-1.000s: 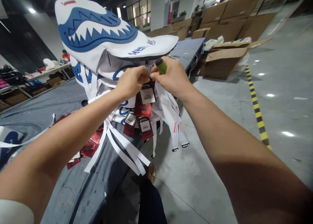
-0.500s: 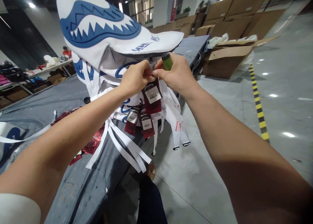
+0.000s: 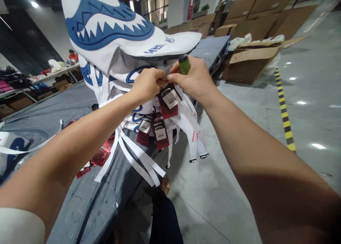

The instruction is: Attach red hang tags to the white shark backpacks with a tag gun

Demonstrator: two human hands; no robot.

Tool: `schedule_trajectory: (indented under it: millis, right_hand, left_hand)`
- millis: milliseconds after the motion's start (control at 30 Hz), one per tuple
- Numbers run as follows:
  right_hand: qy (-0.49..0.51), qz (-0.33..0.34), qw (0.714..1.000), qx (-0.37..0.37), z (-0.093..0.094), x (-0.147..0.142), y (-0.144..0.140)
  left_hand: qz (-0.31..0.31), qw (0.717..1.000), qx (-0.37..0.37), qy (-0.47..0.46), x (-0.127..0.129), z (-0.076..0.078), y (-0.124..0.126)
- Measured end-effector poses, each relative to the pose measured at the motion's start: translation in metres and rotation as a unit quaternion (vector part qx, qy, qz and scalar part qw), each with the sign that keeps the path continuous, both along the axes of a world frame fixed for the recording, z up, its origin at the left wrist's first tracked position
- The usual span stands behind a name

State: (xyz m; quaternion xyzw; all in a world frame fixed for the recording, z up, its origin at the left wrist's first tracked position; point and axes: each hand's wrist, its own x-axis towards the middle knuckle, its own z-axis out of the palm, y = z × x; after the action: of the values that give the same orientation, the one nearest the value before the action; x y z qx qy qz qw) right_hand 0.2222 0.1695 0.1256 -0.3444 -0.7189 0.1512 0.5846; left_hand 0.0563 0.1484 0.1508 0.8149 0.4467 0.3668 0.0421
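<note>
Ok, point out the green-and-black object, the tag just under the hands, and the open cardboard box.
Green-and-black object (image 3: 184, 65): head view, on its green body.
Tag (image 3: 171, 100): head view, on its white barcode label.
Open cardboard box (image 3: 242, 69): head view, on its near side wall.

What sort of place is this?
Probably a workshop or packing floor: there are stacked cardboard boxes, tagged white-and-blue bags piled on a covered table, and yellow-and-black floor tape.

floor (image 3: 263, 109): gray, glossy, marked with black-and-yellow tape (image 3: 283, 110). counter (image 3: 92, 205): covered in gray sheeting. rear: paned window (image 3: 154, 7), left of pale column (image 3: 176, 5). upper left: dark curtain (image 3: 23, 41); ceiling lamp (image 3: 34, 4), lit.
</note>
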Motion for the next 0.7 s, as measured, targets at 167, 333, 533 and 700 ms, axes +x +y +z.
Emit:
schedule_trajectory:
  millis: [167, 333, 533, 700]
  right_hand:
    - [-0.017, -0.011, 1.000, 0.000, -0.0012, -0.0015, -0.0003]
    - [-0.017, -0.021, 1.000, 0.000, -0.0045, -0.0032, 0.0015]
    - [-0.008, -0.020, 1.000, -0.006, -0.0070, -0.0047, 0.0011]
    - [-0.005, -0.020, 1.000, -0.006, -0.0091, -0.0050, 0.0022]
  left_hand:
    - [0.040, 0.997, 0.008, 0.071, 0.0003, 0.0044, -0.0052]
    - [0.053, 0.996, 0.023, 0.074, -0.0003, 0.0030, -0.0048]
    - [0.015, 0.996, 0.005, 0.082, -0.0020, -0.0001, -0.0039]
    - [0.039, 0.996, 0.019, 0.080, 0.0004, 0.0022, -0.0089]
